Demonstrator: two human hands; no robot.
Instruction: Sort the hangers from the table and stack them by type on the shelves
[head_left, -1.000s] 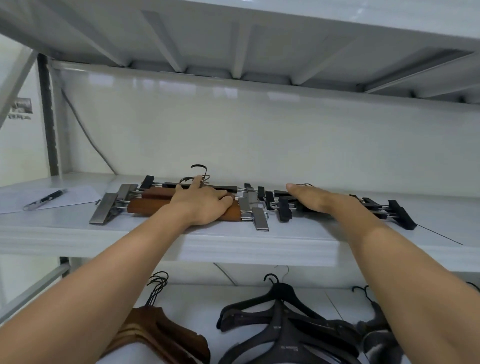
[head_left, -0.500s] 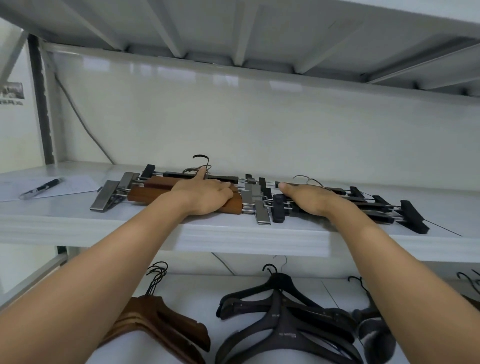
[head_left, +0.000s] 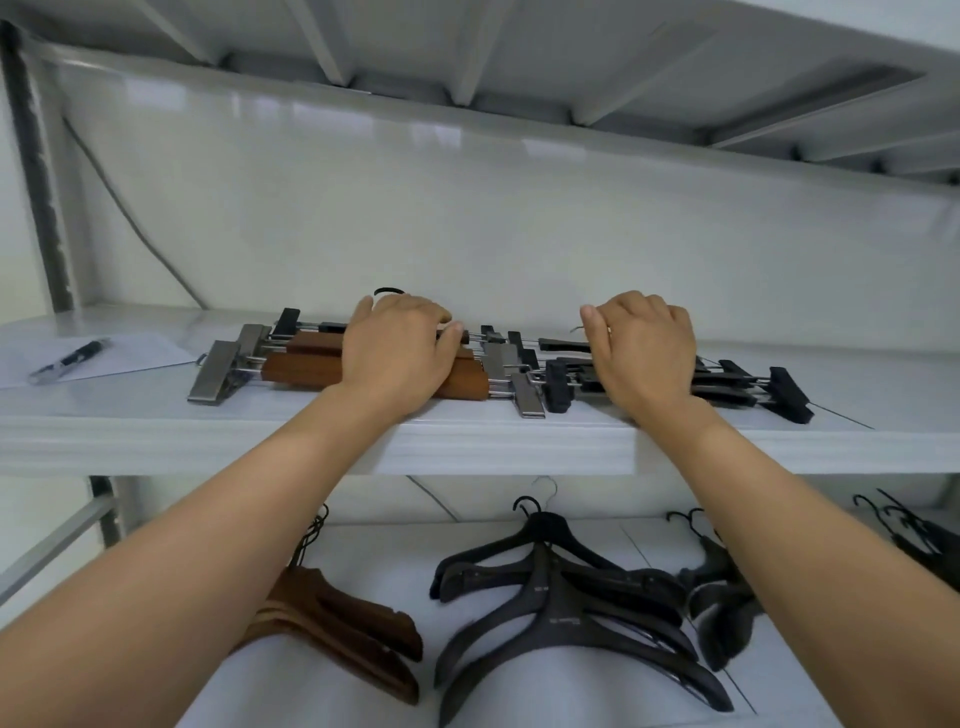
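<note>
Hangers: sorted by type across two shelves, clip kinds on the upper shelf (head_left: 311, 441).
Lower shelf: brown wooden hangers (head_left: 343, 639) beside black hangers (head_left: 571, 618).
Change: right hand (head_left: 644, 353) has shifted rightward onto the black clip hangers (head_left: 743, 387), fingers curled, pressing without a grip.
Left hand (head_left: 400, 351): still flat on the wooden clip hangers (head_left: 301, 366).
Meaning: probably squaring stacks; sorting looks nearly complete.

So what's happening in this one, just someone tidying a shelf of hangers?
Yes. A person is arranging clip hangers on the upper shelf. The left hand rests palm-down on the wooden clip hangers; the right hand rests on the black clip hangers beside them. Neither is lifted. On the shelf below lie brown wooden coat hangers and black coat hangers, in separate piles. A pen lies on paper at far left.
</note>
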